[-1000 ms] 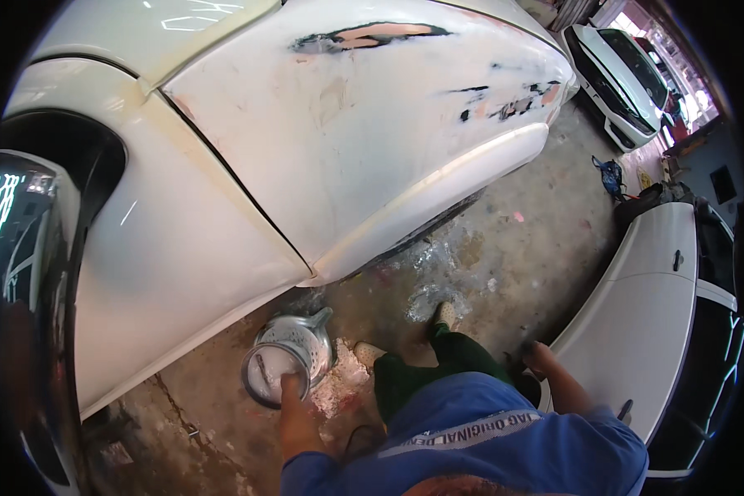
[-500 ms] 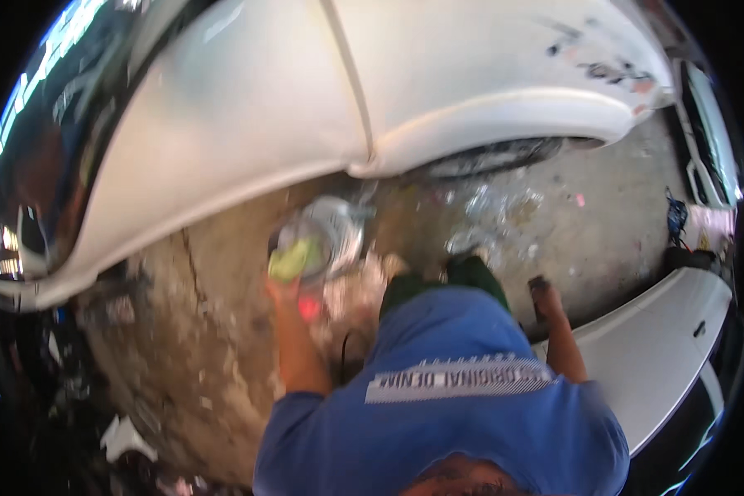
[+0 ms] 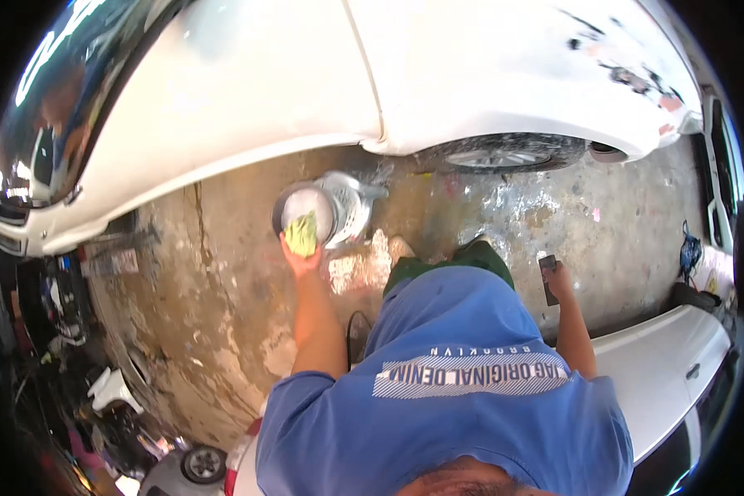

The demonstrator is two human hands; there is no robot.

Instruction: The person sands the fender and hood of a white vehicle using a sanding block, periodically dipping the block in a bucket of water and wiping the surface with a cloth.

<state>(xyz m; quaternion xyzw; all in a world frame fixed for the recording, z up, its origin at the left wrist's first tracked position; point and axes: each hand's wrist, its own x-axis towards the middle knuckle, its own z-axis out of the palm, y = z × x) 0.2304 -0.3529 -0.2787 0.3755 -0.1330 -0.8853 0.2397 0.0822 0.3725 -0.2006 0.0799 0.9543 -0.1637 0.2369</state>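
My left hand [image 3: 304, 260] is closed round a crumpled yellow-green cloth [image 3: 301, 235]. The cloth is held at the near side of a round grey bucket [image 3: 280, 217] with pale, cloudy contents, covering part of its rim. Against the bucket's right side is a light grey slotted plastic piece, like a stool or basket [image 3: 354, 211]. Out to the right, my right hand [image 3: 560, 282] grips a dark rectangular block [image 3: 549, 279], held away from the car; its exact kind is unclear.
A white car [image 3: 248, 107] spans the far side, with a wheel [image 3: 512, 155] and bare, dark-patched spots [image 3: 628, 78] on its right end. A detached silver-white panel [image 3: 653, 355] lies near right. Car parts [image 3: 116, 388] clutter the near left. The concrete floor [image 3: 215, 289] looks wet and stained.
My left hand and the cloth have moved slightly away from me and right, relative to the bucket. My right hand has shifted a little outward with the block. The view has tilted slightly.
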